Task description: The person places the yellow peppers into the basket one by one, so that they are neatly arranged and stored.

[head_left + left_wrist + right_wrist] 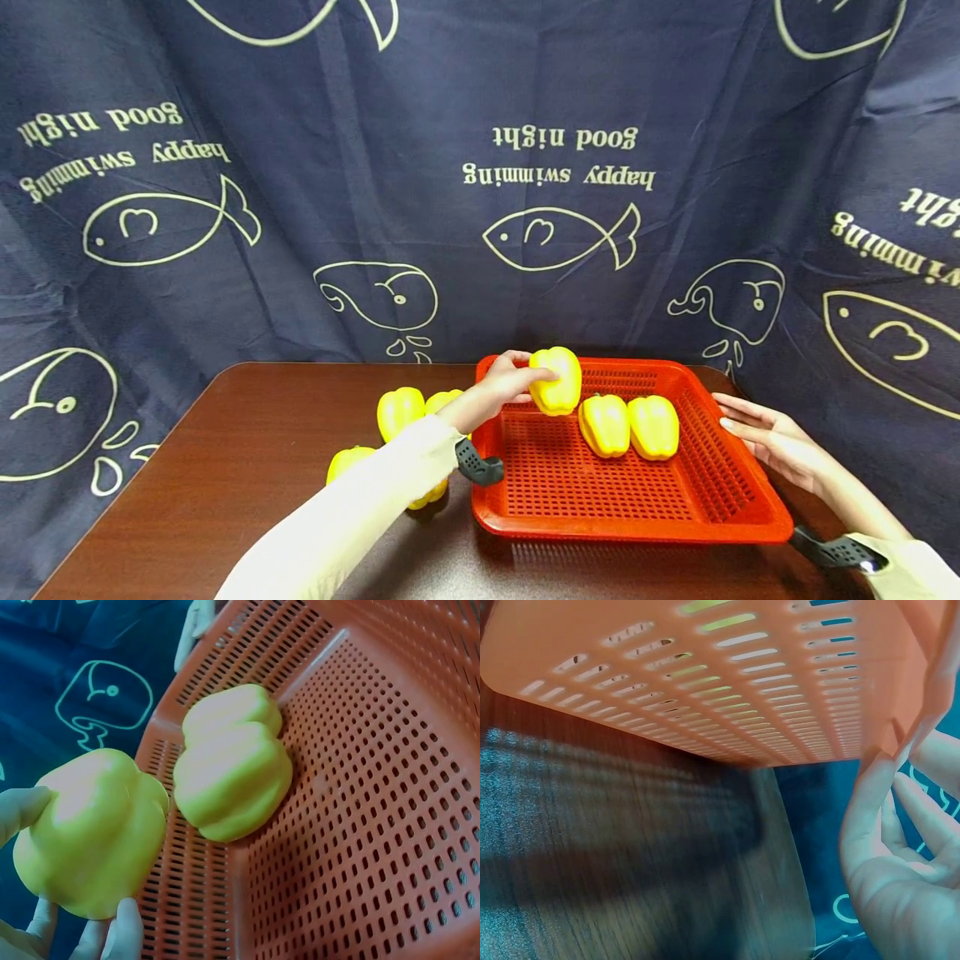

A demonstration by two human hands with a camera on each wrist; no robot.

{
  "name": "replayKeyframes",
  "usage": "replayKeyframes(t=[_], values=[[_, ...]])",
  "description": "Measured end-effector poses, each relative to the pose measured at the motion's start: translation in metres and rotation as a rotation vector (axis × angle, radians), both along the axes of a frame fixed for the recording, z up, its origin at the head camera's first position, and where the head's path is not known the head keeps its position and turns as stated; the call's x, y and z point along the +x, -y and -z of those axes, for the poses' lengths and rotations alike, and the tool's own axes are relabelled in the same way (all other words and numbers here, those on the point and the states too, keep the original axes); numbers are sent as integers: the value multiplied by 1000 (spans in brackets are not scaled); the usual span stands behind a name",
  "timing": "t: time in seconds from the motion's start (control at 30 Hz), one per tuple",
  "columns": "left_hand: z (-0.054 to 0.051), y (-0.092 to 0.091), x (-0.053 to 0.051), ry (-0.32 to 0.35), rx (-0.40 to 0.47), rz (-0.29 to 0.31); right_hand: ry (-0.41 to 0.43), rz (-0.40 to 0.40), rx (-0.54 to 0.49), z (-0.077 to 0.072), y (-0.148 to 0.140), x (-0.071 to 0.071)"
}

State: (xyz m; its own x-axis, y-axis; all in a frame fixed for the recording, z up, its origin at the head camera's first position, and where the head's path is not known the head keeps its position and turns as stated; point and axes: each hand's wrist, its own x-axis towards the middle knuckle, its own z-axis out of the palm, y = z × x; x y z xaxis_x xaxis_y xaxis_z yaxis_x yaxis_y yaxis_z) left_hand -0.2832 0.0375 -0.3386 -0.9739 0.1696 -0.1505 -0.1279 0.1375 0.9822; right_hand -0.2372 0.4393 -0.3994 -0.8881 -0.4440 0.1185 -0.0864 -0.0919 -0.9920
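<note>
The desk (247, 467) has a dark reddish-brown, wood-grained top with a glossy sheen; its far left corner is rounded. A red perforated basket (637, 531) occupies the right portion, near the right edge — its rim covers part of the far edge in the head view. Left of the basket are yellow bell peppers: a rear pepper (399, 412) and an adjacent pepper (442, 401) toward the far edge, with a left pepper (345, 463) and a lower pepper (431, 497) farther from it — both partly hidden.

Brown table (225, 471), navy printed drape (427, 167)
Fish outlines (558, 239) and inverted lettering (558, 177) are displayed beyond the table's far edge.
</note>
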Motion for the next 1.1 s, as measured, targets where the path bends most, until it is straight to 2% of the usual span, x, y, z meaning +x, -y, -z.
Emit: replayKeyframes(t=[0.13,0.27,0.43,0.6,0.73,0.87,1.1], values=[[8,-8,-2,15,-6,-11,-1,-4,-6,-1,0,1],[12,-13,-1,36,-48,-10,3,-3,-12,-1,1,1],[14,-15,2,78,-137,37,8,4,-3,-1,1,2],[16,-18,4,133,-163,86,5,-3,-11,-1,0,2],[19,-20,3,163,-185,78,2,3,-4,-1,0,2],[25,-23,2,170,-207,41,-1,8,3,-1,0,2],[31,-24,2,190,-213,11,0,-33,-25,0,0,1]])
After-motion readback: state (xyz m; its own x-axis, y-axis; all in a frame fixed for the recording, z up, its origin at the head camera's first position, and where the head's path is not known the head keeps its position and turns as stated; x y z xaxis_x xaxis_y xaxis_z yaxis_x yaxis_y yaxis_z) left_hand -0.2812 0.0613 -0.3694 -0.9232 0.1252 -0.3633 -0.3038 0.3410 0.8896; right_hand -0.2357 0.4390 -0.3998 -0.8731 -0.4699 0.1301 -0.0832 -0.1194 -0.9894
